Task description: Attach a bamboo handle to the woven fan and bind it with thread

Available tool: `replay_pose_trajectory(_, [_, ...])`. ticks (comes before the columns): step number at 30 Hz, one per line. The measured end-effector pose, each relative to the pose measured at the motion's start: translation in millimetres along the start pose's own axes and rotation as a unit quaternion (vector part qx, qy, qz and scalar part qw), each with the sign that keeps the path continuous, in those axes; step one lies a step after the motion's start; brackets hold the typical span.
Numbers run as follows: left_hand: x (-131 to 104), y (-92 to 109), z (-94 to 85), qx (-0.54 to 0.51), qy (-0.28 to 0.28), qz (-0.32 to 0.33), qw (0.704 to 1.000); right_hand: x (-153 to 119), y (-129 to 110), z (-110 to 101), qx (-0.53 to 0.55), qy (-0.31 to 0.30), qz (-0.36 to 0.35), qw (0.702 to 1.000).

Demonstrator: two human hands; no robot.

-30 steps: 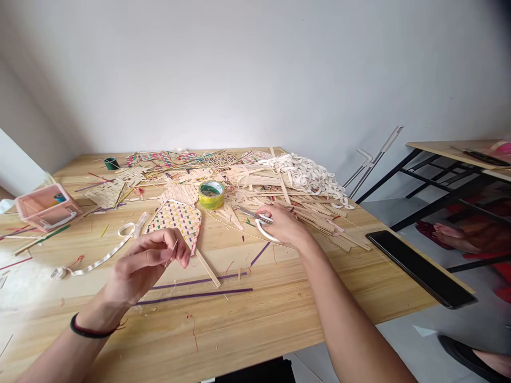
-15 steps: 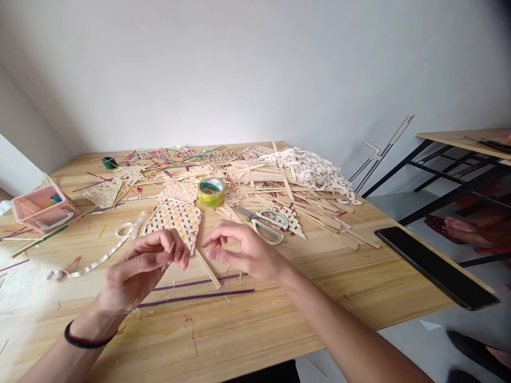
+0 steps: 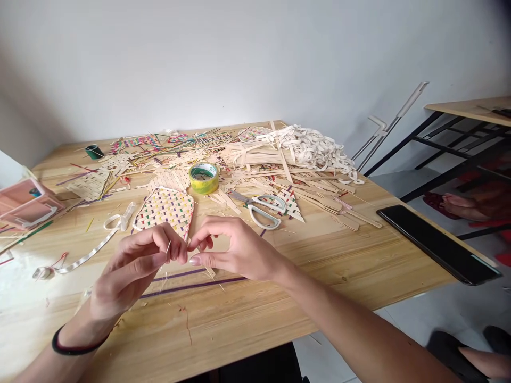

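Note:
My left hand (image 3: pixel 131 268) is closed in a pinch on a thin needle (image 3: pixel 168 248), which sticks up between thumb and forefinger. Right up against those fingertips is my right hand (image 3: pixel 239 250), its thumb and forefinger slightly apart; no thread can be made out between them. Just behind both hands lies a woven strip fan piece (image 3: pixel 164 210) with coloured strips and a bound edge, its lower corner hidden by my fingers. Two purple strips (image 3: pixel 199 286) lie flat on the table beneath my hands.
White-handled scissors (image 3: pixel 265 211) and a tape roll (image 3: pixel 204 178) lie beyond my hands. Loose strips (image 3: pixel 319 205) and a white ribbon heap (image 3: pixel 307 149) cover the back. A pink box (image 3: pixel 27 205) stands left, a black phone (image 3: pixel 435 242) by the right edge. A person's feet show lower right.
My right hand has moved left, and its fingertips have come up to those of my left hand. The left hand keeps its pinch on the needle. The view has shifted slightly.

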State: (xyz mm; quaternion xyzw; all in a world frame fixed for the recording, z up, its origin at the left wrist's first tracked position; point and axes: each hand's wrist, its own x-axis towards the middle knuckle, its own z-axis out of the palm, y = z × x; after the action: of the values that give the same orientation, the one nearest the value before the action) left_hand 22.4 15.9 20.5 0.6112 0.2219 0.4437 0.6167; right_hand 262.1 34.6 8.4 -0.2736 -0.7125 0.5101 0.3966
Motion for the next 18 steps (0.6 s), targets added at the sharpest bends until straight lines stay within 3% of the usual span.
replay_pose_trajectory(18, [-4.6,-0.3,-1.0,0.042,-0.004,0.009,0.999,1.7,2.1,2.0,0.01,-0.014,-0.004,1.0])
